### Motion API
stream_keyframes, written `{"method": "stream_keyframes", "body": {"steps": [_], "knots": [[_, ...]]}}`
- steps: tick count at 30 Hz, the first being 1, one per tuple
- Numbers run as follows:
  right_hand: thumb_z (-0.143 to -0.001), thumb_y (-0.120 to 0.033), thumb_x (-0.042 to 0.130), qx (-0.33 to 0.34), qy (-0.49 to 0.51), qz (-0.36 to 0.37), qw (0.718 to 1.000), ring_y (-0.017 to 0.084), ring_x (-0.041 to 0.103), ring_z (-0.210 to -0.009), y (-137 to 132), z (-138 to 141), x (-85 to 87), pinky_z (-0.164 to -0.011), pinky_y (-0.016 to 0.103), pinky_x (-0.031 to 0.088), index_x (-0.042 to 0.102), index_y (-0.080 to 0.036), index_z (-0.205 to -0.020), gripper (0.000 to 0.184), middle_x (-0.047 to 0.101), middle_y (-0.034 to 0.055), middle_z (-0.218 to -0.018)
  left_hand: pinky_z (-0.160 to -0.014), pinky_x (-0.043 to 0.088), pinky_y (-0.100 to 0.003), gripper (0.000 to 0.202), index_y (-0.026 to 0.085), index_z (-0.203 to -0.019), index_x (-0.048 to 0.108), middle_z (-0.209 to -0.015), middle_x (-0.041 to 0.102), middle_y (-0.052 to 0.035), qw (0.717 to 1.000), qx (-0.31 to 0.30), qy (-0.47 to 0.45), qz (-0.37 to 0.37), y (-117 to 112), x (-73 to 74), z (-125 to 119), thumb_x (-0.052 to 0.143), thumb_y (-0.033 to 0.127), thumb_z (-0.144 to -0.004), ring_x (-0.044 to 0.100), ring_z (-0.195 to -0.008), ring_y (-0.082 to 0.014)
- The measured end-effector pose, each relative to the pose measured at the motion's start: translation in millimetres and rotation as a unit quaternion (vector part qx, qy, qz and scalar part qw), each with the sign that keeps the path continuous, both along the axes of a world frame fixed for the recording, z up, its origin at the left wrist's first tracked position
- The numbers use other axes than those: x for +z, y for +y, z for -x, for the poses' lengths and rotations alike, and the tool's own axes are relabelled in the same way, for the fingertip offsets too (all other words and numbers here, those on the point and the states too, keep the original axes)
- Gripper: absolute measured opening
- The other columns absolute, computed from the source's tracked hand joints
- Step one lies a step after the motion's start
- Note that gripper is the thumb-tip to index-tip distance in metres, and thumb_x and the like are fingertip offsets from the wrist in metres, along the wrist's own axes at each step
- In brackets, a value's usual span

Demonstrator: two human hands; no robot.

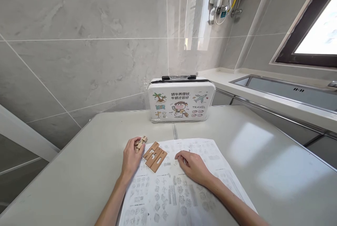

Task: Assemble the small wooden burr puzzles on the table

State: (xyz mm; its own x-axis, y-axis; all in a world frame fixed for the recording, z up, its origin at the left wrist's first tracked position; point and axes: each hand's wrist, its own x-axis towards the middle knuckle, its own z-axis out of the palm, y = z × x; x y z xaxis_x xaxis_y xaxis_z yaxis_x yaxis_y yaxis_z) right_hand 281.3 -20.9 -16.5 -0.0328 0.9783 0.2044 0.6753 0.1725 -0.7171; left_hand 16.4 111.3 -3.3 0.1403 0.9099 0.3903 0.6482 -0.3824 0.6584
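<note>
My left hand [131, 158] is closed around a few light wooden puzzle pieces [141, 143], notched blocks, one with a dark mark on its end. Just right of these fingers, flat brown wooden puzzle plates [156, 157] with cut-out slots and printed numbers lie together on a large printed instruction sheet [168, 191]. Resting on the right half of the sheet, my right hand [193, 165] has its fingers curled in. Whether anything small is inside that curl is hidden.
A white case with cartoon prints and a black handle [181, 101] stands at the table's back, by the grey tiled wall. A sink [289, 91] is set in the counter to the right. The pale table [79, 177] has a seam running down its middle.
</note>
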Motion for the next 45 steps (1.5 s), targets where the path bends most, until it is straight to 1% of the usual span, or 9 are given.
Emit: {"method": "stream_keyframes", "body": {"steps": [6, 12, 16, 21, 26, 35, 38, 41, 45], "knots": [[-0.102, -0.027, 0.044, -0.003, 0.038, 0.008, 0.999, 0.019, 0.055, -0.064, 1, 1, 2.1, -0.066, 0.031, 0.041, 0.069, -0.024, -0.099, 0.026, 0.062, -0.0007, -0.072, -0.099, 0.054, -0.042, 0.028, 0.025, -0.117, 0.064, -0.123, 0.069, -0.0079, 0.998, -0.004, -0.033, -0.047, -13, 13.3, -13, 0.06, 0.045, -0.097, 0.067, -0.109, -0.0274], [-0.104, -0.051, 0.049, -0.013, 0.256, 0.037, 0.966, 0.017, 0.053, -0.065, 5, -6, 13.3, -0.064, 0.029, 0.044, 0.059, -0.023, -0.122, 0.035, 0.056, -0.0034, -0.077, -0.096, 0.055, -0.037, 0.027, 0.029, -0.126, 0.061, -0.126, 0.068, -0.0054, 0.976, -0.217, -0.004, 0.011, -55, 21.9, -63, 0.062, 0.035, -0.1, 0.067, -0.113, -0.0248], [-0.101, -0.058, 0.053, -0.028, 0.243, 0.024, 0.969, 0.018, 0.057, -0.068, 7, -12, 14.0, -0.067, 0.03, 0.047, 0.063, -0.022, -0.119, 0.041, 0.064, -0.0009, -0.08, -0.106, 0.052, -0.039, 0.037, 0.031, -0.138, 0.054, -0.135, 0.065, -0.006, 0.951, -0.308, -0.006, 0.037, -72, 15.5, -91, 0.061, 0.029, -0.101, 0.062, -0.125, -0.0256], [-0.1, -0.058, 0.054, -0.072, 0.172, -0.002, 0.982, 0.019, 0.059, -0.069, 10, -16, 10.0, -0.065, 0.031, 0.044, 0.069, -0.022, -0.097, 0.039, 0.071, 0.0029, -0.081, -0.109, 0.051, -0.044, 0.043, 0.032, -0.14, 0.052, -0.14, 0.058, -0.0074, 0.955, -0.289, -0.027, 0.069, -72, 3.4, -98, 0.066, 0.031, -0.099, 0.059, -0.13, -0.0282], [-0.097, -0.071, 0.052, -0.131, 0.242, 0.013, 0.961, 0.018, 0.047, -0.057, 14, -22, 7.6, -0.058, 0.029, 0.037, 0.064, -0.023, -0.09, 0.05, 0.055, -0.0031, -0.062, -0.106, 0.053, -0.046, 0.061, 0.033, -0.142, 0.049, -0.138, 0.059, -0.0081, 0.949, -0.298, -0.012, 0.105, -76, -2.1, -96, 0.078, 0.028, -0.089, 0.06, -0.127, -0.0309], [-0.088, -0.078, 0.06, -0.118, 0.357, 0.044, 0.925, 0.014, 0.038, -0.05, 16, -27, 10.3, -0.052, 0.028, 0.03, 0.061, -0.023, -0.084, 0.055, 0.044, -0.007, -0.053, -0.108, 0.053, -0.047, 0.079, 0.034, -0.152, 0.039, -0.148, 0.054, -0.0106, 0.936, -0.346, 0.032, 0.056, -83, -1.3, -92, 0.082, 0.034, -0.085, 0.059, -0.131, -0.0326], [-0.087, -0.076, 0.064, -0.127, 0.403, 0.053, 0.905, 0.012, 0.034, -0.05, 17, -28, 10.7, -0.05, 0.027, 0.027, 0.06, -0.022, -0.081, 0.054, 0.045, -0.0066, -0.058, -0.105, 0.051, -0.051, 0.073, 0.029, -0.141, 0.051, -0.137, 0.059, -0.0123, 0.937, -0.339, 0.083, -0.013, -76, 9.6, -81, 0.085, 0.042, -0.078, 0.058, -0.126, -0.0359], [-0.087, -0.071, 0.068, -0.136, 0.448, 0.061, 0.881, 0.01, 0.034, -0.051, 17, -30, 9.6, -0.048, 0.025, 0.025, 0.061, -0.021, -0.084, 0.051, 0.046, -0.0058, -0.065, -0.095, 0.053, -0.051, 0.059, 0.026, -0.11, 0.065, -0.119, 0.062, -0.0107, 0.939, -0.312, 0.138, -0.044, -67, 22.3, -68, 0.09, 0.056, -0.066, 0.058, -0.112, -0.036], [-0.087, -0.067, 0.072, -0.127, 0.478, 0.049, 0.868, 0.009, 0.032, -0.051, 17, -33, 5.3, -0.047, 0.023, 0.023, 0.063, -0.023, -0.094, 0.047, 0.045, -0.0072, -0.068, -0.089, 0.053, -0.049, 0.051, 0.025, -0.074, 0.062, -0.107, 0.063, -0.0088, 0.934, -0.308, 0.176, -0.042, -58, 30.4, -57, 0.092, 0.063, -0.058, 0.053, -0.113, -0.0362]]}}
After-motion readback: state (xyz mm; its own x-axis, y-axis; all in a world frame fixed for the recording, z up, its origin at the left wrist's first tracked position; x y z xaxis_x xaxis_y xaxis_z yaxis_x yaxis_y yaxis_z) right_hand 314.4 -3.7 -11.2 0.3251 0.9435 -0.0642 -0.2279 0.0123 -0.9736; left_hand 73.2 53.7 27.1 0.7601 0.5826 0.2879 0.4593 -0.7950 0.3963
